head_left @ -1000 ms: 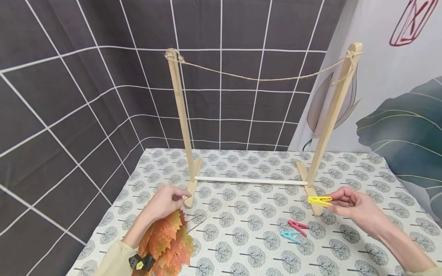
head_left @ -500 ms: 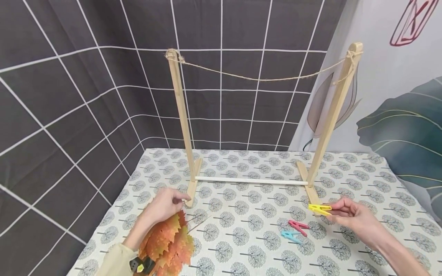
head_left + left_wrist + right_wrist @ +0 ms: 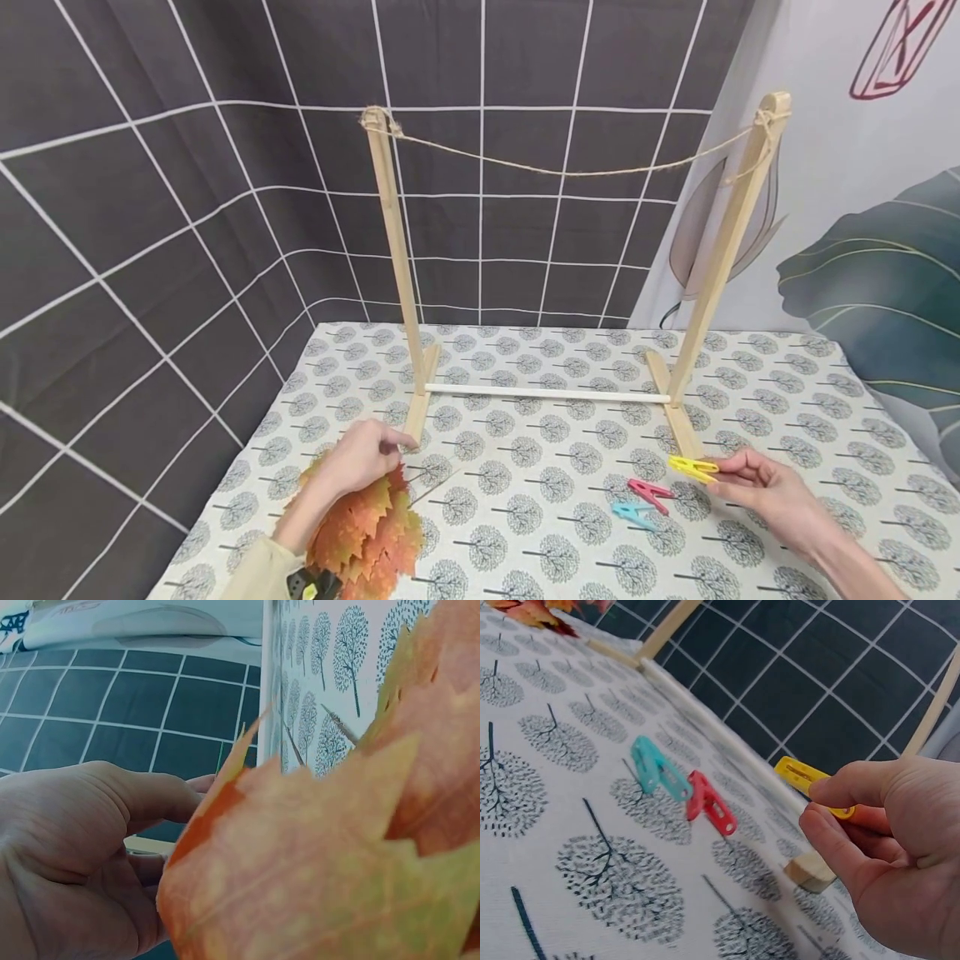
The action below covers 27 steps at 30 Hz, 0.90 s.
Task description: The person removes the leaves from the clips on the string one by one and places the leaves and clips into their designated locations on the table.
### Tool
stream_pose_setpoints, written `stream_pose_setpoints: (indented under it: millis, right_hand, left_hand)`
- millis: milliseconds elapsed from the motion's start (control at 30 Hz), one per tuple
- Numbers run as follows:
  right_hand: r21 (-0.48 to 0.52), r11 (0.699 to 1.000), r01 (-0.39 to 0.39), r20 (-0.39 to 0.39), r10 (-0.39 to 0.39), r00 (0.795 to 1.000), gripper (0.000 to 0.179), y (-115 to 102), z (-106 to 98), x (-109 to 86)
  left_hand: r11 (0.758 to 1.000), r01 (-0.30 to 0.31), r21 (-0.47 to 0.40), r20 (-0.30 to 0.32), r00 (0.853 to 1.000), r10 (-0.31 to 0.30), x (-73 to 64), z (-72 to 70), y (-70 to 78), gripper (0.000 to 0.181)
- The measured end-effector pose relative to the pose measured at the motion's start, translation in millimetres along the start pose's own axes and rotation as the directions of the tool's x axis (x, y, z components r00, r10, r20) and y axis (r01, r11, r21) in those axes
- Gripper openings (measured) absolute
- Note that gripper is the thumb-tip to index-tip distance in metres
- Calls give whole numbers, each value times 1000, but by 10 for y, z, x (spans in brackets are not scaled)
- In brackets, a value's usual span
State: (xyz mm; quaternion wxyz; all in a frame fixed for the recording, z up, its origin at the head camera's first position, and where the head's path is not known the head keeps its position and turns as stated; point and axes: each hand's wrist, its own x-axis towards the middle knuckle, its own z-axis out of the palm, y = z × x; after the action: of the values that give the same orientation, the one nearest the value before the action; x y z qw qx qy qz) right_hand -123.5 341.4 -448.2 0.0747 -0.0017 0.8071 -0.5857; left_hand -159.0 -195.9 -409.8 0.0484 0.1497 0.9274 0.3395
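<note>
My right hand (image 3: 776,496) pinches a yellow clothespin (image 3: 693,468) between thumb and fingertips, just above the table by the rack's right foot. In the right wrist view, part of the clothespin (image 3: 796,772) sticks out past the fingers. A red clothespin (image 3: 651,495) and a light-blue clothespin (image 3: 635,515) lie close together on the cloth. On the left, my left hand (image 3: 367,454) is over a bunch of orange maple leaves (image 3: 375,529), its fingers bent. In the left wrist view a leaf (image 3: 300,862) covers its fingertips, so whether they grip anything is hidden.
A wooden rack with two posts, the left post (image 3: 397,250) and right post (image 3: 723,250), stands behind the hands. Twine (image 3: 566,173) sags between their tops, and a white rod (image 3: 547,392) joins their bases. Dark gridded fabric (image 3: 480,250) hangs behind the tree-print tablecloth (image 3: 517,508).
My right hand has lowered toward the table with the yellow clothespin. The left hand has shifted slightly down over the leaves. The red and light-blue clothespins stay in place.
</note>
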Motion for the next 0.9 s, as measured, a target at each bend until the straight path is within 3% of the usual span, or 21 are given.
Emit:
stream_pose_setpoints:
  millis: [167, 267, 500, 700, 900]
  right_hand:
    - [155, 987, -32, 57, 24, 998, 19, 99, 10, -7]
    - [198, 979, -44, 39, 37, 999, 19, 144, 22, 3]
    - [277, 960, -44, 10, 43, 999, 21, 212, 49, 19]
    - [260, 965, -29, -16, 34, 999, 21, 252, 86, 21]
    - [219, 974, -57, -56, 71, 996, 22, 268, 113, 23]
  left_hand:
    - [999, -42, -5, 14, 999, 42, -4, 42, -45, 33]
    - [999, -51, 4, 19, 999, 51, -8, 62, -60, 33]
    - [1000, -8, -27, 30, 999, 9, -34, 121, -79, 31]
    - [996, -45, -74, 29, 998, 47, -60, 218, -148, 25]
    - [996, -88, -5, -24, 996, 88, -88, 312, -231, 13]
